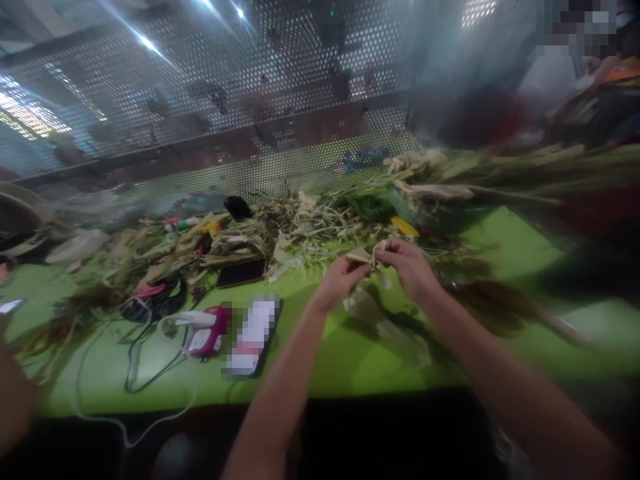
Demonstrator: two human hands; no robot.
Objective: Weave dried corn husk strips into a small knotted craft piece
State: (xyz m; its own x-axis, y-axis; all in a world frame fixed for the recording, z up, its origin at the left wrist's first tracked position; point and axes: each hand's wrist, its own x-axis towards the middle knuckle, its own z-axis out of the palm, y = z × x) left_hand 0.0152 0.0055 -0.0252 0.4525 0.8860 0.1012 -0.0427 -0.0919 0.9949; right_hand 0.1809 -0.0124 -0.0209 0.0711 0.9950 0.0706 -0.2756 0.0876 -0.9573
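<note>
My left hand point(339, 280) and my right hand point(409, 265) meet over a bright green table point(340, 360), fingers pinched on a pale strip of dried husk point(369, 256) stretched between them. The hands sit at the near edge of a long heap of dried leaves and husks point(280, 233). The picture is blurred, so finer detail of the strip is unclear.
A dark phone point(241, 272) lies left of my hands, with a second phone point(253, 335), a pink glue gun point(207, 330) and cables point(145, 360) nearer the front. A perforated metal screen point(250, 113) backs the table. Long dried stalks point(525, 173) stretch right. Another person's arm point(13, 393) shows at far left.
</note>
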